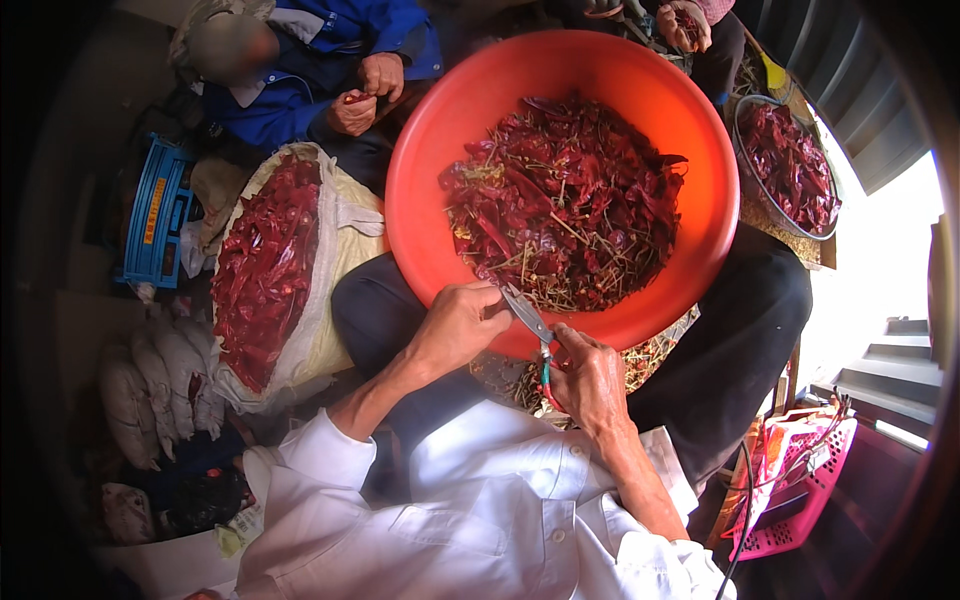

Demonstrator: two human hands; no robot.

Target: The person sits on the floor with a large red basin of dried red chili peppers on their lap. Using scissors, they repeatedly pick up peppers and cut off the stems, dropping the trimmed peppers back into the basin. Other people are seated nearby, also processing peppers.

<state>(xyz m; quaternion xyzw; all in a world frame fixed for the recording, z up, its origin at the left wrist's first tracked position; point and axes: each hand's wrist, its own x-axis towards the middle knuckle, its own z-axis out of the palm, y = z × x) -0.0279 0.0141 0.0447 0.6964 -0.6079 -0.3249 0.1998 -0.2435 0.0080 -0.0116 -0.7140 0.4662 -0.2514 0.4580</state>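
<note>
A large orange plastic basin [420, 150] rests between the person's knees, with dried red chili peppers [570, 195], stems and some yellowed bits inside. My right hand [596, 379] grips a pair of scissors [529, 315] with red and green handles, at the basin's near rim. Its blades point up and left, slightly apart. Close to their tips is my left hand [461, 326], thumb and fingers drawn together; whether something small is pinched between them cannot be told.
An open woven sack [341, 285] of dried chilies stands left. A co-worker in a blue jacket [300, 105] sits beyond it; another co-worker's hand [684, 26] shows at top right. A bucket [787, 225] of chilies and a pink plastic basket [825, 480] are on the right, a blue crate [154, 214] far left.
</note>
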